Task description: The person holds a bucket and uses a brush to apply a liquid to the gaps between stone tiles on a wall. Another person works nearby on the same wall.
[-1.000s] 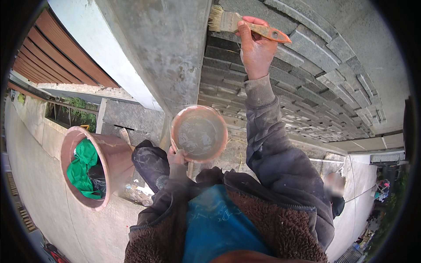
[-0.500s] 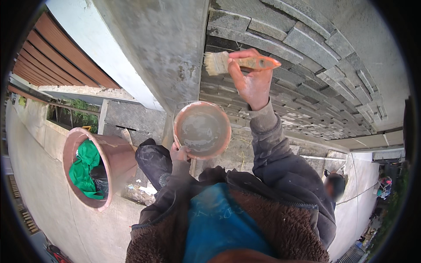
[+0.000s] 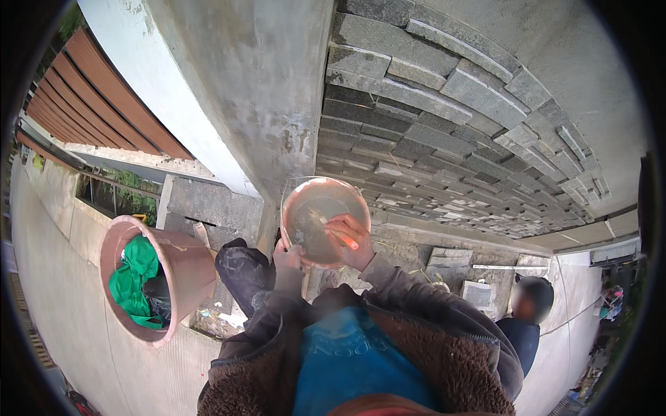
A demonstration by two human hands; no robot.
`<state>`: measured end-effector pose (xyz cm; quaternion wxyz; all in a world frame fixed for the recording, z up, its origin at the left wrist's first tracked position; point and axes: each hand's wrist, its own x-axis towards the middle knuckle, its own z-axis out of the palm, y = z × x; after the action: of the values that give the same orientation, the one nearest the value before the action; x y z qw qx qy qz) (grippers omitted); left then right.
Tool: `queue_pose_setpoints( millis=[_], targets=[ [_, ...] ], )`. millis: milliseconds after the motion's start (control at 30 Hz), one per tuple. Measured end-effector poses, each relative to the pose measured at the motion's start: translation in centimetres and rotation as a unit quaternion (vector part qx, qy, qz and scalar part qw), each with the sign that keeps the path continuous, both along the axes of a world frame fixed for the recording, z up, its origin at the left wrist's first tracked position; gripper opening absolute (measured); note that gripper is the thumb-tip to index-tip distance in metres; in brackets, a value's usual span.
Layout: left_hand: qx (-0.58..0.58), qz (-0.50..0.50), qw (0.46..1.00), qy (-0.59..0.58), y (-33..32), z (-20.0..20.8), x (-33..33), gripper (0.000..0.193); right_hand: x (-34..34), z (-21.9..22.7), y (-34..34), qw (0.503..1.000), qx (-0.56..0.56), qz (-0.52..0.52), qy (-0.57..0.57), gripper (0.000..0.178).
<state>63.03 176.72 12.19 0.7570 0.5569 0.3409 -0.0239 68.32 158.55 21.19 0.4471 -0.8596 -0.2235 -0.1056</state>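
The right hand [image 3: 359, 250] has its grip closed round the handle of the brush [image 3: 346, 240], fingers bent over it and the orange end sticking out toward the wearer. The brush is over the mouth of the bucket [image 3: 292, 195], inside the right part of its rim, with the pale head slanting toward the middle, down at the grey mix [image 3: 305, 232]; how deep the bristles sit in it, I cannot tell. The left hand [image 3: 287, 257] has its grip shut on the near left edge of the bucket, the thumb side up at the rim and the other fingers partly hidden. The bucket is in front of the wearer's chest, its open top facing up; whether anything below bears its weight, I cannot tell. A thin wire handle shows by its rim. Beyond the bucket rise the grey pillar [image 3: 263, 76] and, to the right of the pillar's edge, the stone wall [image 3: 444, 118]. On the left, well apart from both hands, a big pink tub [image 3: 191, 267] leans with a green bag [image 3: 132, 277] and a black bag [image 3: 157, 295] inside its rim. At the right, near the wearer's sleeve, is another person [image 3: 522, 336]
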Motion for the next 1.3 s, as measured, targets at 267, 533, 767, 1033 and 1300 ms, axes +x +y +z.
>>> queue_pose_setpoints(
  millis=[267,533,767,1033,1300],
  targets=[
    [-0.060,0.043,0.997,-0.026,0.0,0.1,-0.5,0.034,0.5,1.3,-2.9,0.975,0.032,0.006,0.219,0.014],
    [-0.048,0.046,0.997,-0.034,1.5,-4.2,-1.4,0.043,14.6,20.4,2.4,0.868,0.282,-0.123,-0.391,0.018],
    [-0.051,0.062,0.996,-0.027,1.5,-2.1,-2.2,0.029,18.1,16.2,4.7,0.867,0.244,-0.154,-0.407,0.018],
    [-0.052,0.082,0.995,-0.020,1.4,-2.3,-2.6,0.030,15.8,12.7,1.0,0.956,0.149,-0.083,-0.240,0.013],
    [-0.092,0.091,0.990,-0.055,1.1,-1.2,-2.7,0.031,19.3,20.2,-0.4,0.914,0.267,-0.084,-0.293,0.012]
  ],
)
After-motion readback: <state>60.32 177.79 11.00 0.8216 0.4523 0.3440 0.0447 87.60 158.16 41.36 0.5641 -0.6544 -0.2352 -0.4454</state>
